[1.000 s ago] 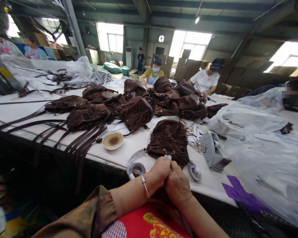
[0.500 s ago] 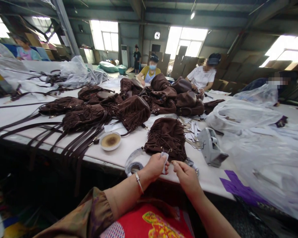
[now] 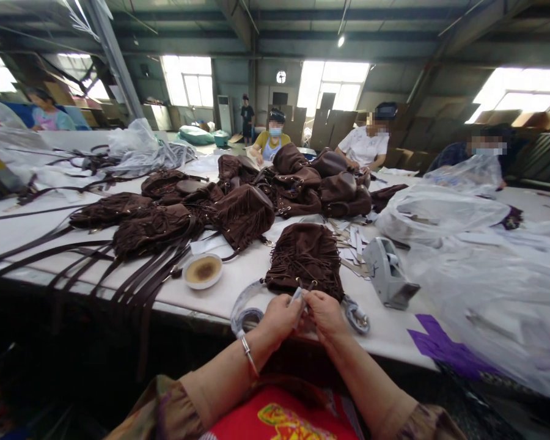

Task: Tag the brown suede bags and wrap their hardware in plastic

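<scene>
The fringed brown bag [image 3: 305, 256] lies on the bench [image 3: 394, 339] straight ahead of the person, close to the front edge, its eyelets turned toward the hands. Fingers cover part of its near end, so the cord ends there cannot be made out. The left hand [image 3: 278, 318] pinches a small white slip [image 3: 297, 297] between thumb and fingers, much of it hidden in the grip. The right hand [image 3: 327, 315] has its fingers drawn together, tips meeting the slip; whether anything lies between them cannot be seen. A wrapped strap coil [image 3: 245, 318] sits left of the bag, partly covered by the left wrist; a second coil [image 3: 357, 315] lies just beyond the right hand.

Bare bench opens between the bag and the shallow dish [image 3: 202, 285], and along the front edge from the second coil to the purple tape [image 3: 442, 342]. Behind the bag, room is closed off by a pile of brown bags [image 3: 245, 211], overlapping too much to count. Dark straps [image 3: 137, 284] spill over the front edge into shadow. A grey dispenser [image 3: 380, 269] stands to the right, near paper strips [image 3: 358, 239]; beyond it, clear plastic [image 3: 467, 293] blurs whatever it covers. Both sleeves are cut off below.
</scene>
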Action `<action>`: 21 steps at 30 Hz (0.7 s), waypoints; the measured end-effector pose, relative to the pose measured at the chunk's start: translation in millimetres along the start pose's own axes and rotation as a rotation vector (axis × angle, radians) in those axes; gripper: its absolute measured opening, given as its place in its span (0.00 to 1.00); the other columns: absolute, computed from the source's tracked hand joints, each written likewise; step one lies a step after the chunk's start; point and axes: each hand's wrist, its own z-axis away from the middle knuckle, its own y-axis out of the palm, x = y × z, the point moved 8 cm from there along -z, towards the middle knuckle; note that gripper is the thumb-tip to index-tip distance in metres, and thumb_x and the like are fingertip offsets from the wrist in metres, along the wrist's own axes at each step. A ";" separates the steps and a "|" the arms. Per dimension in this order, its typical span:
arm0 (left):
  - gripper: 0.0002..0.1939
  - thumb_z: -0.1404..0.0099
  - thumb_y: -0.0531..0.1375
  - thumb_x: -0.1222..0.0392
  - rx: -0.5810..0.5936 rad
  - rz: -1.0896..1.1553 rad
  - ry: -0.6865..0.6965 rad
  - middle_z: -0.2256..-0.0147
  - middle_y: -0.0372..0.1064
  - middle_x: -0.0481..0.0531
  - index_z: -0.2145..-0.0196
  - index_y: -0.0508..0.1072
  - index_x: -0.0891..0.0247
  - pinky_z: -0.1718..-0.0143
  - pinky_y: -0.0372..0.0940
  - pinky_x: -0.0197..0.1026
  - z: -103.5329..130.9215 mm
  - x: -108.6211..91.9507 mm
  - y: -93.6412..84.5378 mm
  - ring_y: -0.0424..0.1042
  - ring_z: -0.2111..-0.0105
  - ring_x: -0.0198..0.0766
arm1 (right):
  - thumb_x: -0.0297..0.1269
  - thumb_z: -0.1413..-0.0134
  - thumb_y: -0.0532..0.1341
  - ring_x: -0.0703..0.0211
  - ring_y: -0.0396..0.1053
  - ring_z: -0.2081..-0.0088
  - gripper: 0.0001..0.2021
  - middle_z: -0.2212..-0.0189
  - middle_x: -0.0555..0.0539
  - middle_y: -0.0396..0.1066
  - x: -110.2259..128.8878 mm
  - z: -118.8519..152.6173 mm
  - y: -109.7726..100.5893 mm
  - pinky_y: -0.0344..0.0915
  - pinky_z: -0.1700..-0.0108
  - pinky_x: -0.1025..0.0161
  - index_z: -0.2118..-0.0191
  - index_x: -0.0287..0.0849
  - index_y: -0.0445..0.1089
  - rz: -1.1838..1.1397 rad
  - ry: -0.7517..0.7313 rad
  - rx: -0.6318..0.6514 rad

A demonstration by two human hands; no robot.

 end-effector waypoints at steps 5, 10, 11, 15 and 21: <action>0.23 0.42 0.60 0.39 -0.074 0.052 0.028 0.77 0.67 0.47 0.69 0.70 0.65 0.82 0.57 0.32 2.1 -0.1 -3.7 0.63 0.81 0.31 | 0.55 0.52 0.64 0.66 0.55 0.81 0.22 0.85 0.54 0.60 20.4 4.7 -5.9 0.53 0.77 0.66 0.80 0.41 0.67 0.298 -0.177 0.051; 0.25 0.45 0.62 0.37 -0.070 0.025 0.053 0.77 0.68 0.49 0.70 0.70 0.66 0.83 0.57 0.32 -5.6 -1.2 -7.5 0.64 0.81 0.32 | 0.49 0.44 0.59 0.55 0.69 0.66 0.16 0.71 0.48 0.75 115.2 -5.4 -103.5 0.62 0.63 0.63 0.66 0.41 0.77 0.670 -0.476 -0.272; 0.26 0.46 0.63 0.36 -0.068 0.033 0.051 0.77 0.68 0.49 0.71 0.71 0.66 0.83 0.58 0.32 -6.2 -0.6 -7.6 0.65 0.81 0.32 | 0.47 0.45 0.59 0.54 0.70 0.63 0.15 0.68 0.47 0.76 134.2 -10.8 -139.5 0.62 0.61 0.63 0.63 0.41 0.77 0.676 -0.441 -0.437; 0.27 0.48 0.64 0.35 -0.070 0.045 0.051 0.77 0.69 0.50 0.70 0.72 0.66 0.83 0.59 0.32 -6.8 1.2 -5.5 0.66 0.81 0.33 | 0.39 0.44 0.60 0.52 0.70 0.61 0.10 0.70 0.46 0.74 167.5 -46.2 -243.6 0.62 0.60 0.61 0.69 0.39 0.74 0.633 -0.156 -0.686; 0.28 0.47 0.63 0.35 -0.077 0.006 0.048 0.77 0.70 0.51 0.67 0.72 0.66 0.83 0.59 0.32 -8.5 1.6 -3.7 0.66 0.80 0.33 | 0.42 0.38 0.61 0.64 0.66 0.73 0.13 0.74 0.53 0.69 130.0 -80.1 -271.0 0.66 0.67 0.63 0.69 0.38 0.69 0.470 0.134 -0.585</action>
